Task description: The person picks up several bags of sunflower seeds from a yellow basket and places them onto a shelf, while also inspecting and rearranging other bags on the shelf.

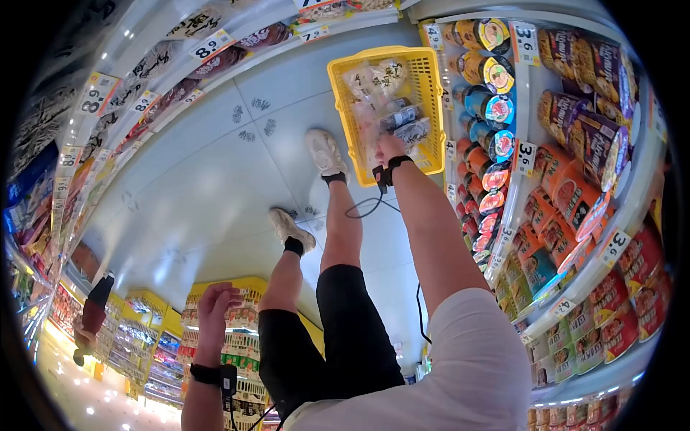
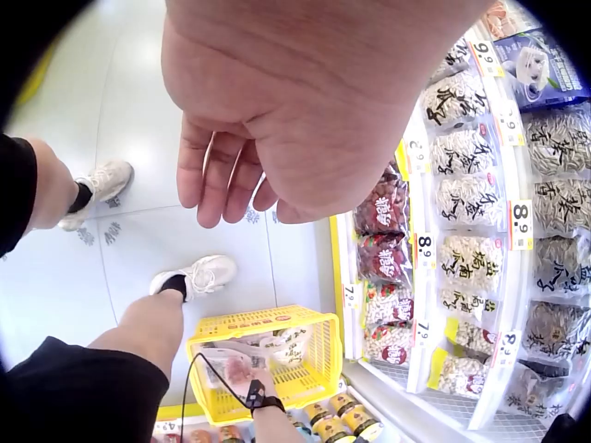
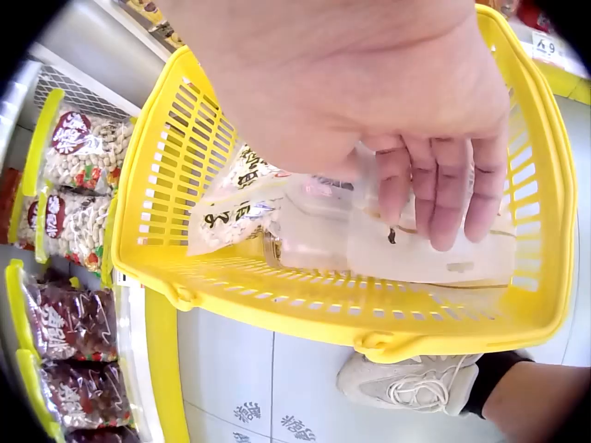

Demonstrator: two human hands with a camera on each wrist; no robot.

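My right hand reaches into a yellow shopping basket on the floor. In the right wrist view its fingers lie fairly straight over a pale, flat plastic package; the thumb is mostly hidden. Beside that package is a clear bag with black lettering and white contents. The head view also shows dark, shiny packs next to the hand. My left hand hangs away from the basket, fingers loosely bent and holding nothing. Its palm shows in the left wrist view, above the floor.
Shelves of cup noodles stand along the right side of the basket. Opposite are shelves of bagged goods with price tags. My shoes are on the tiled floor near the basket. Another person is farther down the aisle.
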